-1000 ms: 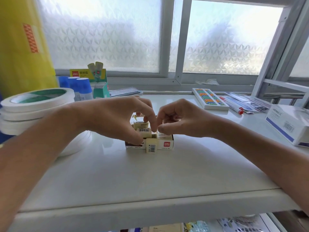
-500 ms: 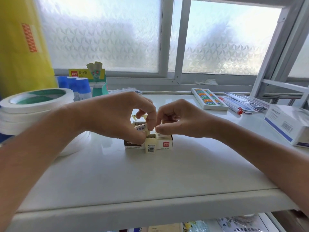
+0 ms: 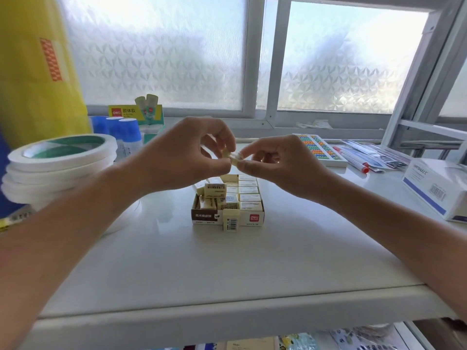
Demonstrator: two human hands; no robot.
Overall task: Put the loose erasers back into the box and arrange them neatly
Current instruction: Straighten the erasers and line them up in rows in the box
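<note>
Both hands meet at frame centre: left hand and right hand together pinch 1 eraser above the box, which sits on the desk just below them.

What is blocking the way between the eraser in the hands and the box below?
Nothing visible. Both hands, left hand and right hand, pinch the eraser above the box, with open air between. Jumbled erasers fill the box's left side.
</note>
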